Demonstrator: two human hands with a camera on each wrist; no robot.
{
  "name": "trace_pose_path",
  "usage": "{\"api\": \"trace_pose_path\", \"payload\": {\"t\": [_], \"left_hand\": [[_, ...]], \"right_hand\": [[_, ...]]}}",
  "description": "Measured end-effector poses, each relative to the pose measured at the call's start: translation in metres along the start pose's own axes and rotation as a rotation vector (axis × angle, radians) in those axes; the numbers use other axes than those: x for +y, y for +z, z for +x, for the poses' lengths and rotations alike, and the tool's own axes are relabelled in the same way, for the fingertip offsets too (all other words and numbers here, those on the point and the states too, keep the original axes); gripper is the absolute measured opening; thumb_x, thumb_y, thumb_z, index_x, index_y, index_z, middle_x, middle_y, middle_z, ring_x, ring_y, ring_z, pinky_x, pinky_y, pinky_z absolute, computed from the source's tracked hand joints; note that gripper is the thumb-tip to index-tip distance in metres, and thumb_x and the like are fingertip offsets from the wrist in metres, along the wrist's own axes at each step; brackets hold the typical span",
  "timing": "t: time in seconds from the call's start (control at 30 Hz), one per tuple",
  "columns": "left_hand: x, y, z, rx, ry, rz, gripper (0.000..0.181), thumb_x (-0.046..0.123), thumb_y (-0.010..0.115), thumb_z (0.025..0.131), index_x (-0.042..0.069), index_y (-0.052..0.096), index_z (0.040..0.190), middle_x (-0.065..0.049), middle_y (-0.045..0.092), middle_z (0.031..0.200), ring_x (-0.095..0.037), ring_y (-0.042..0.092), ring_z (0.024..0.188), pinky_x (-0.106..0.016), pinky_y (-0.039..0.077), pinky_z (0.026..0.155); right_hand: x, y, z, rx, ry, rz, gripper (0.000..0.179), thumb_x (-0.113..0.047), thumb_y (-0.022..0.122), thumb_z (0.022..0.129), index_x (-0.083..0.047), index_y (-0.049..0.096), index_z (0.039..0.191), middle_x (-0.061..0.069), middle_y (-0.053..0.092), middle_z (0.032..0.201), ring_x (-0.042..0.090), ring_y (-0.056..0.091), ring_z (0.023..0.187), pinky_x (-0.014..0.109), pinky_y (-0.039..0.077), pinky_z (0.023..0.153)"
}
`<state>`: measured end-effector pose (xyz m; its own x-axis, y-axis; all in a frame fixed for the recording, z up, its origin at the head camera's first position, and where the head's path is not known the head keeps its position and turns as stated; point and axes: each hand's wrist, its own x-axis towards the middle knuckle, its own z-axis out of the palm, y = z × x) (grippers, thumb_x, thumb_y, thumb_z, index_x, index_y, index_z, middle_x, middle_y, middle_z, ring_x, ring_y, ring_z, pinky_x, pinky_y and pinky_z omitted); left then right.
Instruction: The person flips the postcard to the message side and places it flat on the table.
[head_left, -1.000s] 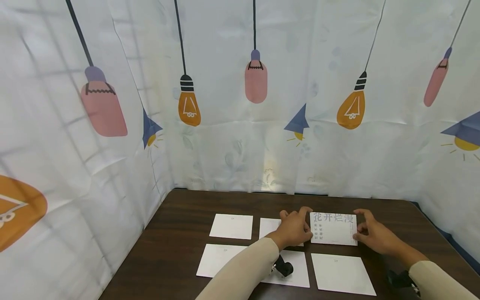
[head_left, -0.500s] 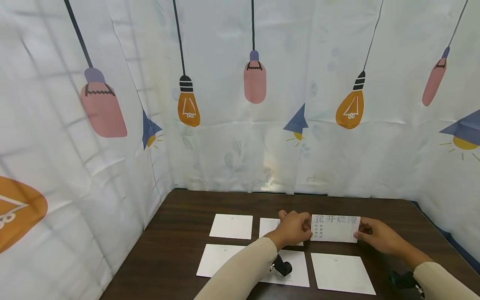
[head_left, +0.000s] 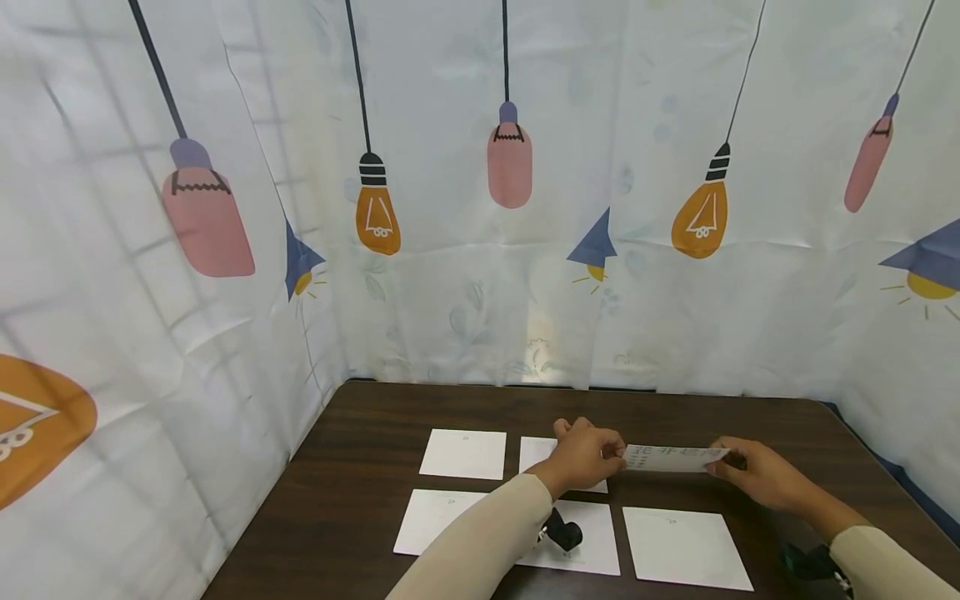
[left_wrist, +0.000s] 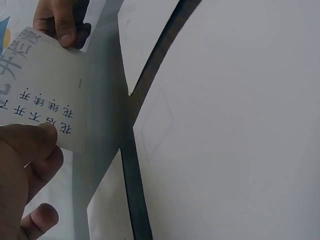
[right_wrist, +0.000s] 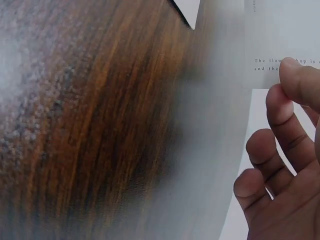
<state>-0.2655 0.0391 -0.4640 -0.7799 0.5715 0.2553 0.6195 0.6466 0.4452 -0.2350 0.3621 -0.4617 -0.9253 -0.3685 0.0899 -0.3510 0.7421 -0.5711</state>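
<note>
Both hands pinch a printed card (head_left: 672, 458) by its two short ends, above the far right part of the table. Large grey Chinese characters and smaller lines of writing cover part of it, plain in the left wrist view on the card (left_wrist: 57, 82). In the head view it is tilted and strongly foreshortened. My left hand (head_left: 585, 457) grips its left end between thumb and forefinger. At the other end is my right hand (head_left: 757, 477); in the right wrist view thumb and forefinger pinch a corner beside small English print, the other fingers loosely bent.
Several white cards lie in rows on the dark wooden table (head_left: 337, 533): a back-left card (head_left: 462, 454), one partly behind the left hand (head_left: 536, 451), a front-left one (head_left: 435, 515), one under the left wrist (head_left: 592, 546) and a front-right one (head_left: 686, 546). A patterned curtain (head_left: 450, 317) hangs behind.
The right hand has closed in on the card's right end, its thumb and forefinger now pinching it. The card has tipped from facing the head camera to nearly flat. The left hand barely moved.
</note>
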Motion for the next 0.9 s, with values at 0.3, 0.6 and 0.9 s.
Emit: {"api": "trace_pose_path", "payload": {"t": [0.3,0.6,0.9], "left_hand": [[0.0005,-0.0013,-0.0006,0.004,0.004,0.000,0.004,0.029,0.069,0.098,0.030,0.070,0.094,0.028,0.066,0.081,0.000,0.046,0.095,-0.042,0.018,0.086],[0.0003,-0.0025,-0.0007,0.007,0.023,-0.011,0.007,0.026,0.068,0.097,0.031,0.072,0.095,0.026,0.072,0.089,-0.001,0.047,0.098,-0.042,0.018,0.086],[-0.0012,-0.0013,-0.0003,0.008,0.012,0.007,0.011,0.023,0.065,0.098,0.029,0.074,0.098,0.026,0.071,0.090,-0.002,0.049,0.101,-0.042,0.018,0.087]], "right_hand": [[0.0000,0.0001,-0.0029,0.012,0.000,-0.026,0.014,-0.029,0.069,0.099,-0.021,0.069,0.111,-0.001,0.068,0.113,0.026,0.064,0.102,0.051,0.053,0.081],[-0.0019,-0.0028,-0.0045,-0.008,0.006,-0.024,0.023,-0.006,0.069,0.096,-0.017,0.072,0.116,0.009,0.068,0.121,0.038,0.065,0.110,0.048,0.055,0.083],[-0.0041,-0.0053,-0.0053,-0.018,0.020,-0.025,0.029,0.003,0.063,0.096,-0.013,0.071,0.120,0.016,0.066,0.126,0.039,0.064,0.112,0.046,0.055,0.083]]}}
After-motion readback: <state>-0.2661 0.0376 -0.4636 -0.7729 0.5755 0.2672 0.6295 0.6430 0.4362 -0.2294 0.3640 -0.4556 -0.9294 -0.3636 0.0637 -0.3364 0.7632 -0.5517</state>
